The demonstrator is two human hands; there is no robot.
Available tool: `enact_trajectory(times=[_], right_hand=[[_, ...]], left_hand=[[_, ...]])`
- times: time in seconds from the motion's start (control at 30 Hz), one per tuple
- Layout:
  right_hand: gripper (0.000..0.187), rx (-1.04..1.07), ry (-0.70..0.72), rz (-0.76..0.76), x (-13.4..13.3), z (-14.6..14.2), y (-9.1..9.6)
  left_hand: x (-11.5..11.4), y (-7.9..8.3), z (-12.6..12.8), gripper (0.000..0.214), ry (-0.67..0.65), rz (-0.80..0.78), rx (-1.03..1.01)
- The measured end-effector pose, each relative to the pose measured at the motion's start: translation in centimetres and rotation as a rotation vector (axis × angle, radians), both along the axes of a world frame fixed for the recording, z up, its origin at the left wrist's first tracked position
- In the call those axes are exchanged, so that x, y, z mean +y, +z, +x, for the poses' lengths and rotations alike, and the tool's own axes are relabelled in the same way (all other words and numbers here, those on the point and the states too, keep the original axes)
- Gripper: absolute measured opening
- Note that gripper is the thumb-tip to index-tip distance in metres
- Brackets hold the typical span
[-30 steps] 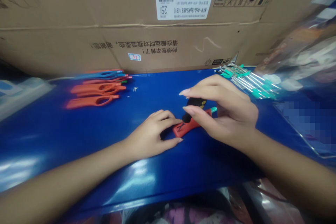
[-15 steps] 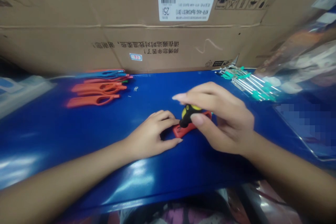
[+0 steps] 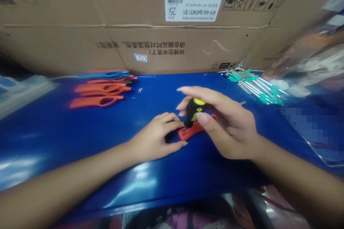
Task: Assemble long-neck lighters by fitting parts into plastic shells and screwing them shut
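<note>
In the head view, my left hand (image 3: 154, 137) rests on the blue table, its thumb and fingers closed around the near end of an orange-red lighter casing (image 3: 185, 135). The casing lies flat, and its far part passes behind my right hand (image 3: 232, 125). That hand pinches a short screwdriver (image 3: 191, 112) with a black and yellow handle between thumb and fingers. Tilted, the screwdriver points down at the casing's near end, where a thin dark shaft shows. Whether its tip sits in a screw I cannot tell.
Several orange casings (image 3: 88, 102) and a blue one (image 3: 107, 74) lie at the back left. Metal rods with green ends (image 3: 259, 87) are piled at the back right. A large cardboard box (image 3: 129, 7) stands behind the table. Clear plastic (image 3: 303, 53) is at the right.
The screwdriver handle has tipped more upright, and my right hand's fingers have shifted around it. My left hand and the casing have hardly moved.
</note>
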State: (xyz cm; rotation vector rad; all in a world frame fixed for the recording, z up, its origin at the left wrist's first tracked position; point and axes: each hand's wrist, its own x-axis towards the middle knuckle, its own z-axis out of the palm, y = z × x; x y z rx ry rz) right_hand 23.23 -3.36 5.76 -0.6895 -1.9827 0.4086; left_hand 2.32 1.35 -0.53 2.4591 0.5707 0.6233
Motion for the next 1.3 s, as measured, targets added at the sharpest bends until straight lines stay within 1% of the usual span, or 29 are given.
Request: enact_trajectory(times=[0.03,0.1,0.17,0.2,0.23,0.27,0.37,0.4,0.43,0.47,0.53,0.6,0.63,0.67,0.7,0.8,0.87,1.0,1.17,1.3], right_hand=[[0.039,0.021,-0.004,0.021,0.2,0.0,-0.1],[0.033,0.030,-0.060,0.128,0.5,0.0,-0.3],[0.034,-0.009,-0.109,0.219,0.6,0.0,-0.2],[0.033,-0.027,-0.110,0.227,0.6,0.0,-0.1],[0.032,-0.039,-0.092,0.201,0.6,0.0,0.0],[0.032,-0.044,-0.057,0.145,0.5,0.0,0.1],[0.033,-0.009,0.066,-0.089,0.3,0.1,0.4],[0.033,0.008,0.086,-0.128,0.3,0.2,0.4],[0.031,0.027,0.088,-0.129,0.4,0.2,0.4],[0.030,0.043,0.068,-0.097,0.4,0.2,0.3],[0.029,0.042,-0.004,0.027,0.5,0.1,0.1],[0.031,-0.011,-0.071,0.149,0.6,0.0,0.0],[0.031,-0.040,-0.092,0.186,0.6,0.0,-0.1],[0.032,-0.067,-0.099,0.193,0.6,0.1,-0.2],[0.033,-0.083,-0.087,0.168,0.6,0.1,-0.2],[0.040,-0.046,-0.010,0.015,0.5,0.1,-0.4],[0.042,-0.014,-0.013,-0.019,0.4,0.2,-0.6],[0.038,-0.026,-0.086,0.057,0.4,0.0,-0.6],[0.034,-0.046,-0.088,0.115,0.4,-0.2,-0.6],[0.034,-0.028,-0.091,0.111,0.5,-0.3,-0.8]], left_hand=[[0.0,0.0,0.0,0.027,0.000,-0.006,-0.004],[0.0,0.0,0.0,0.025,0.003,-0.025,-0.011],[0.0,0.0,0.0,0.027,0.008,-0.046,-0.014],[0.0,0.0,0.0,0.029,0.011,-0.046,-0.014],[0.0,0.0,0.0,0.029,0.012,-0.038,-0.012],[0.0,0.0,0.0,0.028,0.012,-0.024,-0.009],[-0.1,0.0,0.0,0.026,0.017,0.012,-0.004],[-0.1,0.0,0.0,0.027,0.020,0.010,-0.005],[0.0,-0.1,0.0,0.028,0.021,0.002,-0.009],[0.0,-0.1,0.0,0.028,0.021,-0.009,-0.011],[0.0,-0.1,0.0,0.027,0.018,-0.034,-0.014],[0.0,-0.2,0.1,0.026,0.020,-0.041,-0.018],[0.0,-0.2,0.1,0.025,0.019,-0.032,-0.016],[-0.1,-0.2,0.1,0.025,0.017,-0.015,-0.013],[-0.1,-0.2,0.0,0.024,0.015,0.005,-0.008],[-0.2,-0.2,-0.1,0.024,0.009,0.060,0.003],[-0.2,-0.2,-0.1,0.026,0.014,0.094,0.007],[-0.5,0.0,-0.2,0.023,0.029,0.171,0.060],[-0.6,0.2,-0.1,0.020,0.041,0.202,0.056],[-0.7,0.0,-0.1,0.021,0.052,0.203,0.049]])
